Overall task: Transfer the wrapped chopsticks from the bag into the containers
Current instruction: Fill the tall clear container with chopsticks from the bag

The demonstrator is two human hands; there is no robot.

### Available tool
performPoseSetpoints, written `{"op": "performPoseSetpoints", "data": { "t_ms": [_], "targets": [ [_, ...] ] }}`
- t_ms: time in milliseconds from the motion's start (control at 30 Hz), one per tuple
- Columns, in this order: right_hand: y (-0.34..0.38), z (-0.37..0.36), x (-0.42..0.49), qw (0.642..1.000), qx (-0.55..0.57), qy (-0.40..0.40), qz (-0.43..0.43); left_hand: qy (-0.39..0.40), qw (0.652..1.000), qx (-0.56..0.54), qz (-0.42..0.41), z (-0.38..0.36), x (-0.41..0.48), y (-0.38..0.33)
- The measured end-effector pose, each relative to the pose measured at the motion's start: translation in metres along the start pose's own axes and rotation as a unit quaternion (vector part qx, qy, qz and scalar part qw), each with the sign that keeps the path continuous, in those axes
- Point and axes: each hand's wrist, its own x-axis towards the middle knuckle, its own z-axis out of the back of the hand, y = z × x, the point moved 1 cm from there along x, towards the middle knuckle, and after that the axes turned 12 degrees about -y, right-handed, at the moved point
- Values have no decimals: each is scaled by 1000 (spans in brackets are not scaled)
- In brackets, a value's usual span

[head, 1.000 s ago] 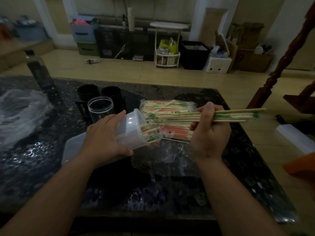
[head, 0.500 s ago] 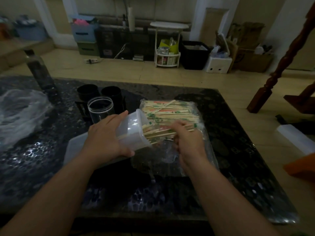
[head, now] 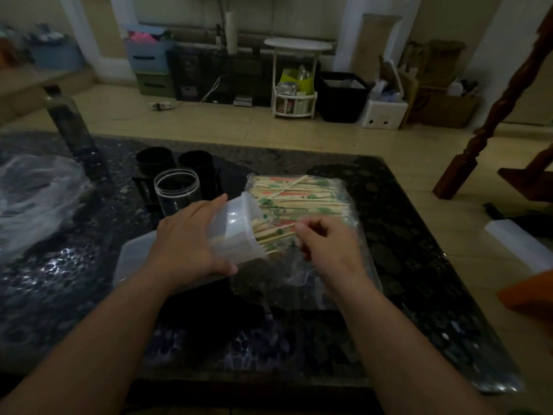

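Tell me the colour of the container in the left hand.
Translucent white; the container, held by the left hand, shows in the head view.

- Dim room: the dark table [head: 419,265] is underexposed, its near edge sinking almost to black.
- Pale light comes from the far side, brightest on the floor [head: 239,121].
- Specks of glare dot the table's left side and near right corner.
- The container [head: 238,220] shows a soft white sheen; the wrapped chopsticks [head: 299,199] stand out pale.
- Crumpled plastic [head: 36,199] at the left edge blurs.
- Wide-angle bend bows the wooden post [head: 507,85].
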Motion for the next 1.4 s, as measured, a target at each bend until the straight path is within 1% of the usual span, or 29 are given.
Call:
{"op": "performPoseSetpoints", "data": {
  "t_ms": [33, 67, 133, 167, 200, 233, 333, 367, 400, 467, 533, 567, 633, 700, 767, 833, 867, 900, 933, 1067, 1100, 1133, 1200, 1233, 1267, 1300, 1333, 1400],
  "targets": [
    [-1, -2, -2, 1000, -13, 22, 5, 1, 1000, 0, 1, 0, 0, 0],
    [-2, -2, -1, 1000, -16, 13, 16, 1, 1000, -1, 1, 0, 0, 0],
    [0, 0, 2, 997, 3, -62, 39, -1, 1000, -3, -2, 0, -1, 0],
    [1, 2, 3, 995, 1, -86, 46, -1, 1000, -4, -3, 0, 0, 0],
    [2, 3, 5, 995, -14, -85, 54, 0, 1000, -5, -2, 0, 0, 1],
    [2, 3, 6, 996, -34, -58, 53, 2, 1000, -5, -1, 0, 0, 1],
    [2, -3, 1, 993, -64, 78, 53, 3, 1000, -6, -1, 0, 0, 1],
    [1, -5, -1, 991, -61, 107, 56, 3, 1000, -9, -2, -1, 0, 1],
    [-1, -6, -2, 990, -53, 113, 58, 2, 1000, -10, -3, -1, 0, 1],
    [-4, -5, 1, 996, -30, 69, 49, -3, 1000, -10, -3, -1, 0, 2],
    [-7, -1, 8, 998, -40, 16, 36, -11, 1000, -13, 2, -1, 0, 2],
    [-10, 1, 11, 997, -69, 3, 30, -16, 1000, -16, 6, -1, 1, 3],
    [-16, 4, 17, 990, -141, 2, 28, -23, 999, -19, 17, 0, 2, 4],
    [-22, 9, 21, 970, -235, 27, 54, -28, 999, -19, 26, -1, 3, 5],
    [-26, 13, 22, 920, -370, 103, 78, -30, 999, -17, 29, 0, 3, 5],
    [-32, 12, 17, 862, -464, 198, 42, -32, 999, -20, 31, -1, 3, 5],
    [-37, 10, 14, 841, -489, 231, 19, -32, 999, -20, 32, -1, 3, 4],
    [-42, 8, 11, 829, -502, 247, 0, -32, 999, -19, 31, -1, 3, 4],
    [-47, 5, 9, 825, -508, 248, -11, -32, 999, -17, 30, -1, 3, 4],
    [-61, -1, 6, 828, -517, 216, -15, -28, 999, -10, 31, -1, 4, 4],
    [-63, -3, 5, 836, -512, 199, -12, -26, 999, -9, 32, -1, 4, 4],
    [-65, -6, 5, 851, -494, 180, -8, -26, 999, -10, 33, -1, 5, 4],
    [-70, -15, 6, 899, -413, 144, 9, -24, 999, -14, 34, -1, 5, 5],
    [-71, -20, 7, 922, -365, 124, 30, -24, 999, -14, 35, -2, 6, 6],
    [-74, -24, 10, 934, -337, 98, 64, -23, 999, -14, 34, -2, 7, 6],
    [-77, -27, 13, 930, -344, 80, 104, -21, 999, -15, 34, -2, 7, 7],
    [-80, -30, 17, 914, -374, 74, 136, -19, 999, -19, 35, -2, 8, 7],
    [-89, -35, 26, 879, -441, 89, 157, -17, 999, -26, 37, -2, 8, 8]
  ]
}}
